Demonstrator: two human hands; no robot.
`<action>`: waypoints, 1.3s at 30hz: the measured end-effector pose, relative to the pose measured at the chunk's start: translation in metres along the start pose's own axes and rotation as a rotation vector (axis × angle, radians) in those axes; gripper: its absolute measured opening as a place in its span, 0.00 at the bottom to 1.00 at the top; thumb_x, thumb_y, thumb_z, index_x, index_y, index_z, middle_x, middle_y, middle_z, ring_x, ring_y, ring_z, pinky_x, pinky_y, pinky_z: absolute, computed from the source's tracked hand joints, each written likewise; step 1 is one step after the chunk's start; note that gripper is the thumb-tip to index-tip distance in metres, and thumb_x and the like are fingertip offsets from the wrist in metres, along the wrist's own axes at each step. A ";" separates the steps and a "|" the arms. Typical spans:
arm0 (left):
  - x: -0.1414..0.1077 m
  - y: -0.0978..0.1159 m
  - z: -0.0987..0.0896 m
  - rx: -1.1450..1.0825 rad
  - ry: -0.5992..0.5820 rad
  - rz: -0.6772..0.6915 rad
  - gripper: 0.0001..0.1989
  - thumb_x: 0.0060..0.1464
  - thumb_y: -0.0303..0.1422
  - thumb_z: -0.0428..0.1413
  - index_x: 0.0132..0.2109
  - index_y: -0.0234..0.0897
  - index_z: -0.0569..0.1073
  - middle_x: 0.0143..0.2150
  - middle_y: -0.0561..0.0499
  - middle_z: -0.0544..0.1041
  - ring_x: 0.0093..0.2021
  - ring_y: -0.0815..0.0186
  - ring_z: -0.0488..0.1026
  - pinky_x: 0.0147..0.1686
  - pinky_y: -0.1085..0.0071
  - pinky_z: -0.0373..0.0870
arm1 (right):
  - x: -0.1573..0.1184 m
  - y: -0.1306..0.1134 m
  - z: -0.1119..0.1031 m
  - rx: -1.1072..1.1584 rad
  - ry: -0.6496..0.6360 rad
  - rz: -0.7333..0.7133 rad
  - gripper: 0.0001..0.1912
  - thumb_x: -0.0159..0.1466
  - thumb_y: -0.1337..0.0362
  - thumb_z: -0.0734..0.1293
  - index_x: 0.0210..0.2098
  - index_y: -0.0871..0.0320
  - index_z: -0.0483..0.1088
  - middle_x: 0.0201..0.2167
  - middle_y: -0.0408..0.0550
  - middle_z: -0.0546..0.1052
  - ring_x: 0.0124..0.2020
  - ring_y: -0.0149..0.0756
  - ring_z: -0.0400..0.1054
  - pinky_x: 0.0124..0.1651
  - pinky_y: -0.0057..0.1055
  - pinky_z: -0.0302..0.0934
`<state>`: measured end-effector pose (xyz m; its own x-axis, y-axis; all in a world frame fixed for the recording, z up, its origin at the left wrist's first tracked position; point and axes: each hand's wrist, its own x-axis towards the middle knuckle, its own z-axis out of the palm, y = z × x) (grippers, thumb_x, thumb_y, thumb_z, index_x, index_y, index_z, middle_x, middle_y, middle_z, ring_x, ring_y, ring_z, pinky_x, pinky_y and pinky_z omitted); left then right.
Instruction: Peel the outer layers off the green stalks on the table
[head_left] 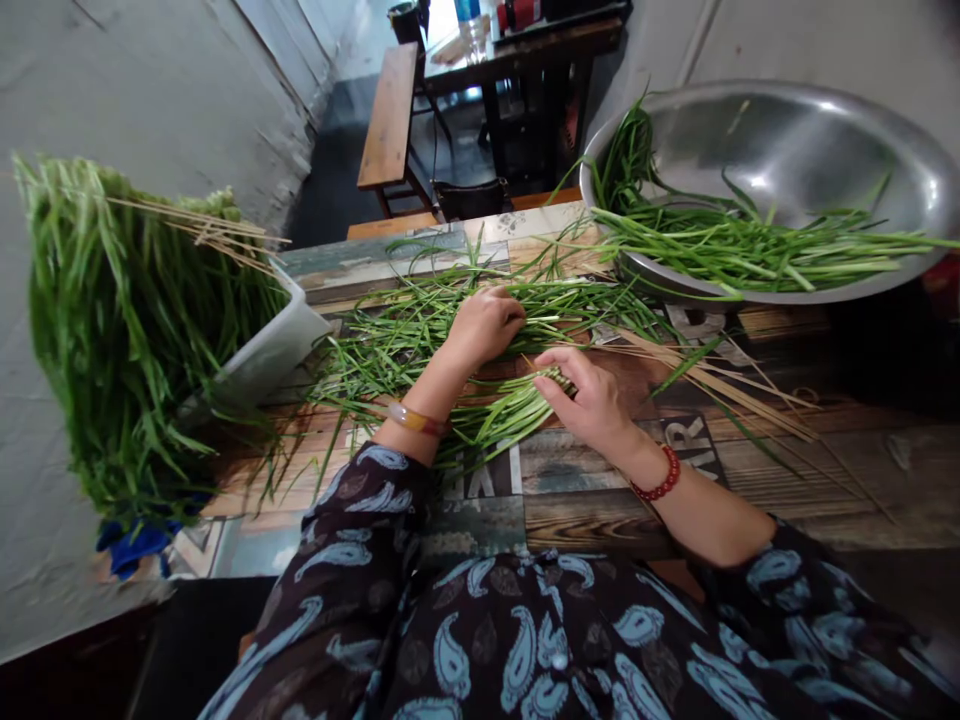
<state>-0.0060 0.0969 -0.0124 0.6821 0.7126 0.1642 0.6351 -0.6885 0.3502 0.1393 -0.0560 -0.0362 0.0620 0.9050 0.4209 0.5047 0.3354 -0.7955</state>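
Note:
My left hand point(489, 328) is curled palm-down over loose green chives point(405, 325) spread across the table, its fingertips closed on some of the stems. Closer to my body, my right hand point(589, 398) grips the pale cut ends of a neat chive bundle point(506, 412). A thin stick tip pokes out near the right thumb and seems to pass through those ends. The bundle's leafy part trails left, below my left wrist. Several bare bamboo skewers point(739, 392) lie to the right of my right hand.
On the left, a white plastic container point(296, 322) holds a tall heap of skewered chives point(135, 300). A large metal basin point(810, 100) with loose chives stands at the back right. Beyond the table point(592, 510) are a wooden bench point(388, 115) and another table point(517, 60).

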 end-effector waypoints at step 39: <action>-0.033 0.015 -0.022 -0.741 0.061 -0.144 0.06 0.50 0.30 0.60 0.37 0.33 0.74 0.26 0.56 0.68 0.26 0.72 0.62 0.29 0.74 0.57 | 0.000 0.000 0.002 0.059 0.028 0.018 0.09 0.65 0.60 0.66 0.44 0.53 0.73 0.41 0.47 0.81 0.40 0.38 0.77 0.45 0.33 0.71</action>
<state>-0.0265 0.0660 0.0078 0.5756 0.8099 0.1130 0.2919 -0.3326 0.8968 0.1372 -0.0556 -0.0371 0.0957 0.9037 0.4174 0.4519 0.3342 -0.8271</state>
